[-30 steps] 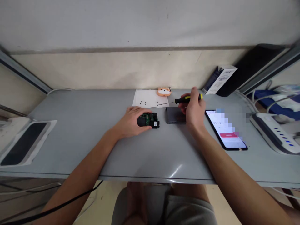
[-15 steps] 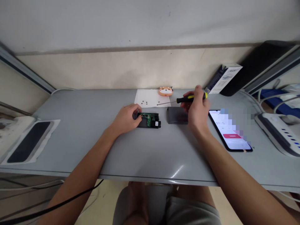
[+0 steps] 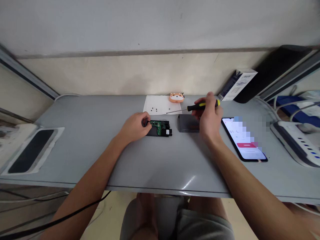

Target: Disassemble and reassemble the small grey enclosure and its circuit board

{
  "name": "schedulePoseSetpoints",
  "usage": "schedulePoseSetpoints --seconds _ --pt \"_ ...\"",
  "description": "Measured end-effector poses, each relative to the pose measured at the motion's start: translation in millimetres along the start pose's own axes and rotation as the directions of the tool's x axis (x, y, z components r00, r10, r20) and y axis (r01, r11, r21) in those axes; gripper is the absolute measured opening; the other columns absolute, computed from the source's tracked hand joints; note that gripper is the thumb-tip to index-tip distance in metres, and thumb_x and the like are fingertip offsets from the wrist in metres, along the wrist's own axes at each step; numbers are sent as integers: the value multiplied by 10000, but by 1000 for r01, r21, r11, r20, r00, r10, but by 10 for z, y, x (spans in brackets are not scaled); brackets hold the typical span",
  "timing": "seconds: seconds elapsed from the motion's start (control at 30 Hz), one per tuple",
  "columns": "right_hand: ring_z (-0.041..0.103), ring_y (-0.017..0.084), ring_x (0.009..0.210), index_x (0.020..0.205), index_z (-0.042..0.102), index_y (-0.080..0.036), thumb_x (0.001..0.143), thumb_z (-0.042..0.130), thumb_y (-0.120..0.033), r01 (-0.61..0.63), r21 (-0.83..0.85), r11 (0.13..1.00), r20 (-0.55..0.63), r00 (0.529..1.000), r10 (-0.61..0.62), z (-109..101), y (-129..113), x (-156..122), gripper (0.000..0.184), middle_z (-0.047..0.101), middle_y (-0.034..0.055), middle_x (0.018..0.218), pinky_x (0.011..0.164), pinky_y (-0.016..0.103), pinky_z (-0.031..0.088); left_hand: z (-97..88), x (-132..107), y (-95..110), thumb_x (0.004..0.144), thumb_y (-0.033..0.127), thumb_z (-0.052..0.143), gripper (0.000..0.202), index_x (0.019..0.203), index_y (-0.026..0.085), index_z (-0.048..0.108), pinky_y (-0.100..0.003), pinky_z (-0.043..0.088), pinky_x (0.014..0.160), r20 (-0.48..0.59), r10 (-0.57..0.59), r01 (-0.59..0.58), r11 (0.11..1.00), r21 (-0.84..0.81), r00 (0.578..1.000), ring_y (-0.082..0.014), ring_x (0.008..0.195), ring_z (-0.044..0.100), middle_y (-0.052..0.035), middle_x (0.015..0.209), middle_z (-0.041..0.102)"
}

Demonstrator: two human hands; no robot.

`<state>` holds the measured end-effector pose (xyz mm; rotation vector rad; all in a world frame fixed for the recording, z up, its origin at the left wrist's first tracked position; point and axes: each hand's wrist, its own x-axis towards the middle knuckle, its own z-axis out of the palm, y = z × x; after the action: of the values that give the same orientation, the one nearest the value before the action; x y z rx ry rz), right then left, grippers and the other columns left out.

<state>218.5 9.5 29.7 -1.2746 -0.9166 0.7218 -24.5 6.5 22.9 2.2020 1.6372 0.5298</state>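
A green circuit board (image 3: 159, 128) lies in a dark open casing, flat on the desk. My left hand (image 3: 136, 126) is closed at its left end, thumb and fingers gripping there and hiding that end. In my right hand (image 3: 209, 116) is a screwdriver (image 3: 197, 106) with a black and yellow handle. Its thin shaft points left, and the tip is above the near edge of a white paper (image 3: 162, 101), apart from the board. Several tiny dark screws (image 3: 154, 109) rest on that paper. Partly behind my right hand stands a dark grey cover (image 3: 187, 124).
An orange animal-face case (image 3: 176, 97) sits at the paper's far right corner. To the right are a lit phone (image 3: 245, 140), a power strip (image 3: 295, 140) and a white and dark box (image 3: 237, 85). A dark slab on a white wrapper (image 3: 31, 151) lies at left.
My left thumb has shifted slightly against the fingers at the board's left end. The screwdriver, held in my right hand, has moved a very little left and down.
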Motion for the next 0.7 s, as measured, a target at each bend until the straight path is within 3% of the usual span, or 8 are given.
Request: schedulePoseSetpoints --seconds 0.27,0.7 --pt "569 120 468 725 620 -215 931 524 -764 -10 8 1000 -1 1000 10 18 -13 -22 594 553 -25 545 426 252 378 -7 -25 100 853 148 564 84 836 219 524 -340 433 700 33 -38 38 999 24 999 -215 795 586 -30 850 638" --pt "568 135 486 732 619 -223 959 522 -716 52 -1 999 -4 999 -52 -17 -42 -28 551 557 -19 570 423 264 377 112 -51 180 882 105 536 114 885 218 522 -368 479 755 -50 -71 77 989 129 996 -269 935 638 -92 963 685"
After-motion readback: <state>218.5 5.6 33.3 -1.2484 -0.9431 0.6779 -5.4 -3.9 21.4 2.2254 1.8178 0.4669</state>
